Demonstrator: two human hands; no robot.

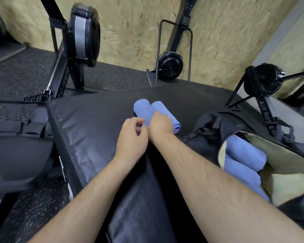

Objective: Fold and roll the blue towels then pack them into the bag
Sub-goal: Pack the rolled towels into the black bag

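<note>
Packing is partly done: packed rolls (242,160) lie in the bag (288,174) at 4 o'clock, two rolls (144,109) wait at 12, right hand (161,126) clasping them, left hand (131,139) seemingly released.

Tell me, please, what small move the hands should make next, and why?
Probably lift the two rolled towels off the mat and carry them to the open bag. They look finished, the right hand curls over them with the left hand close beside, and the bag holds other blue rolls with room left.
</note>
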